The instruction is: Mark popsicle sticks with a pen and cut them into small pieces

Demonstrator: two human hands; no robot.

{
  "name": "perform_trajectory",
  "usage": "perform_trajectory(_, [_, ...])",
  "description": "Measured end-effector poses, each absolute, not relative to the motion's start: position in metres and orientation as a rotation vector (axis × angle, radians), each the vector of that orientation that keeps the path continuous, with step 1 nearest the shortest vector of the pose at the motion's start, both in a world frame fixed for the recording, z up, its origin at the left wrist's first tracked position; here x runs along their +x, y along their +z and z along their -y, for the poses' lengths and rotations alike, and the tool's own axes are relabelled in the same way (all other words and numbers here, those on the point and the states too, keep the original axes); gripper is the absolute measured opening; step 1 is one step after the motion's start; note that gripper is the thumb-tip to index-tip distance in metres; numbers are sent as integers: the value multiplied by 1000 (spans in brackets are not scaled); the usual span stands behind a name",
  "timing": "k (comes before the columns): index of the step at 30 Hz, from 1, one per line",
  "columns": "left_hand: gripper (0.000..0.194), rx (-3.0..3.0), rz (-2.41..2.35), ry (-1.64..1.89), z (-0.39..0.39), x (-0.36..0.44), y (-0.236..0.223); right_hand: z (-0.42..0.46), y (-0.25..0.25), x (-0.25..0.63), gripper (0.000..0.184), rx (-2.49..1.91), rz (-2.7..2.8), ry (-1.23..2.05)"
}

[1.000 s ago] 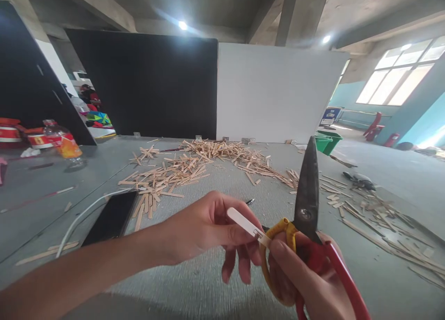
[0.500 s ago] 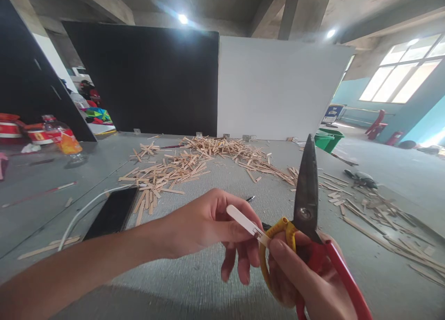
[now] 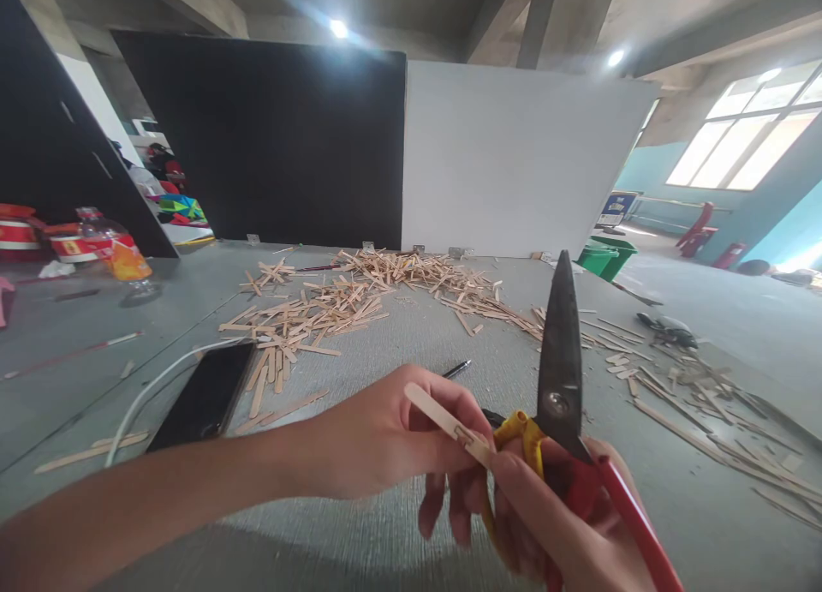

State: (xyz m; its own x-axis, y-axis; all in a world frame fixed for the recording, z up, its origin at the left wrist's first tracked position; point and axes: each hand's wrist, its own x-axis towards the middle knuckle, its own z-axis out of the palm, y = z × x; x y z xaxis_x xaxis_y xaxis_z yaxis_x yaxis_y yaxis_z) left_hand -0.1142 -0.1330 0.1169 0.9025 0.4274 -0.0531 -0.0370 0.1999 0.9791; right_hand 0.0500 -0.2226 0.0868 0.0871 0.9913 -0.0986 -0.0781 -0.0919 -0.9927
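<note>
My left hand [image 3: 385, 442] is closed, pinching a short pale wooden stick [image 3: 433, 410] with a rounded end. A notched joint shows across the stick, where a second small piece meets it. The thumb and fingertips of my right hand [image 3: 558, 515] press at that lower end. Also in my right hand are scissors [image 3: 560, 352] with dark blades pointing up. One scissor handle is red and the other is yellow. The blades look closed together, and my fingers partly hide the handles.
Wooden sticks [image 3: 321, 313] lie heaped along the back of the grey table, with cut scraps [image 3: 699, 395] at right. A phone [image 3: 205, 395] with a white cable and a black pen [image 3: 458, 369] lie nearby. A bottle [image 3: 119, 249] stands left. Black and white panels [image 3: 527, 155] rise behind.
Both hands have shifted slightly, the stick moving a little left. The scissors have also moved slightly left. More of the pen shows behind my left hand.
</note>
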Motion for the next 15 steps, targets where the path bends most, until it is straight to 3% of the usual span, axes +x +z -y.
perform_trajectory(6, [23, 1389, -425, 513, 127, -124, 130, 220, 85, 62, 66, -1364, 1056, 1126])
perform_trajectory(15, [27, 1686, -651, 244, 129, -126, 132, 232, 71, 80, 65, -1371, 1024, 1197])
